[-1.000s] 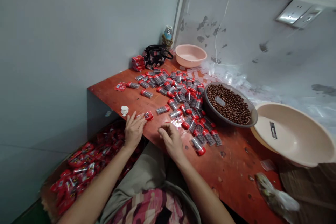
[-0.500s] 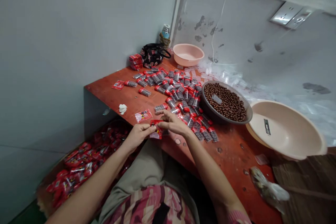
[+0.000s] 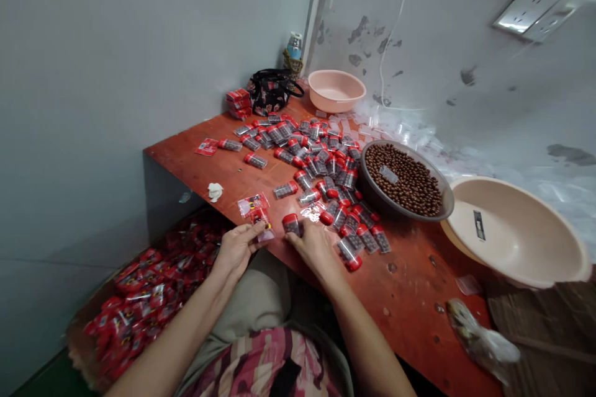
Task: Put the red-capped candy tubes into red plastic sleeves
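Observation:
Between the thumb and fingers of my left hand (image 3: 238, 250) is a small red printed plastic bag (image 3: 262, 224), near the table's front edge. A second red bag (image 3: 251, 203) lies flat just behind it. My right hand (image 3: 313, 244) is closed around a small clear bottle (image 3: 291, 224) with a red cap, filled with dark balls. The bottle is a little to the right of the bag and apart from it. Many similar red-capped bottles (image 3: 321, 164) lie spread over the table behind my hands.
A grey bowl (image 3: 449, 201) of brown balls stands right of the bottles, beside a large peach basin (image 3: 526, 242). Below the table's left edge, a box holds filled red packets (image 3: 144, 298). A black bag (image 3: 270, 90) and a pink basin (image 3: 336, 90) stand at the back.
My right hand has left the red bag, moved lower, and closed on a bottle. The left hand has shifted slightly left with the bag. The view has turned a little.

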The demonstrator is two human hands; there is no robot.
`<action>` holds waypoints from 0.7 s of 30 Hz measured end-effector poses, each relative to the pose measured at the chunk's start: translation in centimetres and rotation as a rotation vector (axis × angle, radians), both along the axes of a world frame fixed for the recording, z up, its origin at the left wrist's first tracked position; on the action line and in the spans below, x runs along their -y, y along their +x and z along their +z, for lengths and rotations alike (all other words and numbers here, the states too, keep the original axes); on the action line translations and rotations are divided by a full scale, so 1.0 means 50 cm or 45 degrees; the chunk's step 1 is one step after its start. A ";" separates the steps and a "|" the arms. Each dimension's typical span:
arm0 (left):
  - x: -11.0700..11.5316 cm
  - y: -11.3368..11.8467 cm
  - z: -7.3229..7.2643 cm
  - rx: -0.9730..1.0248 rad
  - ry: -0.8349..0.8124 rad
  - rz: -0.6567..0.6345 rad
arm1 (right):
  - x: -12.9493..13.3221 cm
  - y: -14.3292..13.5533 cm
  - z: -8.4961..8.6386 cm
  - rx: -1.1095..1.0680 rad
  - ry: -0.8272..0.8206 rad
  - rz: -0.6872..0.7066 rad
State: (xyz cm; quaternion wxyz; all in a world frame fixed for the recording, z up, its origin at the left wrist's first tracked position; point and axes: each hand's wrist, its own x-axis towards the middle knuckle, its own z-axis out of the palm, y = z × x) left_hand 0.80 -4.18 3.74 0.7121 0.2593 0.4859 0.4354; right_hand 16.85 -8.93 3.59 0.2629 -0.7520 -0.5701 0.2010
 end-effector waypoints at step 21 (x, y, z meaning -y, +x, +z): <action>0.034 0.077 0.000 0.376 -0.097 0.079 | 0.106 -0.061 -0.023 -1.162 0.263 -0.146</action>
